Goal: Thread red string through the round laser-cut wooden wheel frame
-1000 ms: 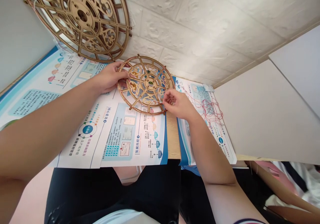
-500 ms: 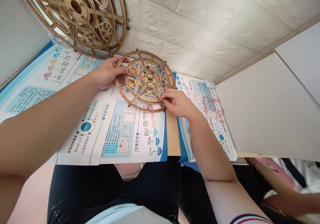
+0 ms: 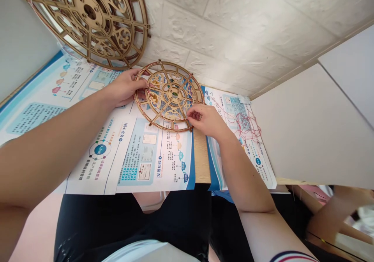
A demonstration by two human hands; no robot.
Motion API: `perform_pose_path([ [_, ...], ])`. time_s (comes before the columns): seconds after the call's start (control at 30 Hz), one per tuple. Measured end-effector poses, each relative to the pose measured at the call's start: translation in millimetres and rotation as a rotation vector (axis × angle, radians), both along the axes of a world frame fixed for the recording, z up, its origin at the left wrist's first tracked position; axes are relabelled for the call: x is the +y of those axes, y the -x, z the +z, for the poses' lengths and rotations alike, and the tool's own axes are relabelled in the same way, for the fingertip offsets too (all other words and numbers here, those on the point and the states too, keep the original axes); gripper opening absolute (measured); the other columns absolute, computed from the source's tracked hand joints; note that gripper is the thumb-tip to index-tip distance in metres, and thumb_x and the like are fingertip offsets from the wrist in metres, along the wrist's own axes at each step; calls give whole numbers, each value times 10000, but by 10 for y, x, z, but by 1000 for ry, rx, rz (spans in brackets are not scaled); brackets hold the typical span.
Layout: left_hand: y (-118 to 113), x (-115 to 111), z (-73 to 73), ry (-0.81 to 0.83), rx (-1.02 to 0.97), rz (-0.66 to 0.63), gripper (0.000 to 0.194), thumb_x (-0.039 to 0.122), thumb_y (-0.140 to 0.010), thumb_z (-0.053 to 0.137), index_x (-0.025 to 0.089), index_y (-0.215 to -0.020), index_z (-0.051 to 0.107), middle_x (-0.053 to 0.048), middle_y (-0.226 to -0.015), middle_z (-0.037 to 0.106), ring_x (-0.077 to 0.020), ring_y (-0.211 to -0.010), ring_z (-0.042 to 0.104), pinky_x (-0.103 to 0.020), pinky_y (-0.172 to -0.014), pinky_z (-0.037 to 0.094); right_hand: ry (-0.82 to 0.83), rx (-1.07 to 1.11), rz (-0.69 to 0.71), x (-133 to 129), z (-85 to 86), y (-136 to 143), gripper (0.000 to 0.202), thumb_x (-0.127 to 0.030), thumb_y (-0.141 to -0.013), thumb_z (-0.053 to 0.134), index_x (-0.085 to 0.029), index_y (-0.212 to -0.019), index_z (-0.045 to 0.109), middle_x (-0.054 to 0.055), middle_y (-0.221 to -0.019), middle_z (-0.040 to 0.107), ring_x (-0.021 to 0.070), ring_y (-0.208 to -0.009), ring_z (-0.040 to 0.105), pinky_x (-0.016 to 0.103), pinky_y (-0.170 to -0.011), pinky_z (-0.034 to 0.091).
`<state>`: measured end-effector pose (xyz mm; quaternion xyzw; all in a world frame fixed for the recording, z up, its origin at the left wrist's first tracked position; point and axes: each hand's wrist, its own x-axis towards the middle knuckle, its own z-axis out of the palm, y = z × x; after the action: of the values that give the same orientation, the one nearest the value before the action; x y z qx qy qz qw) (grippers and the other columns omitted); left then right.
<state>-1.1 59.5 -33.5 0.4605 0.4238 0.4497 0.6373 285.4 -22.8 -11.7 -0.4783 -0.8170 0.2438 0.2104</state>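
Note:
A round openwork wooden wheel frame [image 3: 169,94] with spokes and scroll cut-outs is propped at a tilt over the printed sheets. My left hand [image 3: 125,86] grips its left rim, thumb on the near face and the other fingers partly hidden behind. At the lower right of the frame, my right hand [image 3: 206,118] is closed in a pinch. A thin pale wire [image 3: 178,119] runs along the frame's lower part to those fingertips. More thin wire loops across the frame's right side.
A larger wooden wheel frame [image 3: 102,32] leans against the wall [image 3: 233,36] at upper left. Tangled red wire [image 3: 248,127] lies on the right printed sheet [image 3: 224,102]. A white panel [image 3: 304,129] borders the right. Another person's arm [image 3: 330,219] shows at lower right.
My right fingers have curled slightly more at the frame, while my left hand keeps its hold. The other person's arm at lower right has moved.

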Motion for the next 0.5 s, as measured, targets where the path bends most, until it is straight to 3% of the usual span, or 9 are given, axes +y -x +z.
perform_pose_path([
  [0.3,8,9,-20,-4,-9,-4,362,97,-661,772,160,-979,609,-48,-882,678,-171,-722,644,-512,-884,599,14,16,14,5,4,-5,68,-157,-789,601,-196,-804,656,9,-789,653,158,-678,572,291,-665,457],
  [0.5,17,25,-40,-16,34,-3,368,119,-670,775,183,-978,585,-43,-850,673,-201,-759,673,-506,-899,582,21,-1,19,-5,41,-15,81,-174,-834,598,-203,-824,672,20,-835,686,176,-735,603,312,-720,475],
])
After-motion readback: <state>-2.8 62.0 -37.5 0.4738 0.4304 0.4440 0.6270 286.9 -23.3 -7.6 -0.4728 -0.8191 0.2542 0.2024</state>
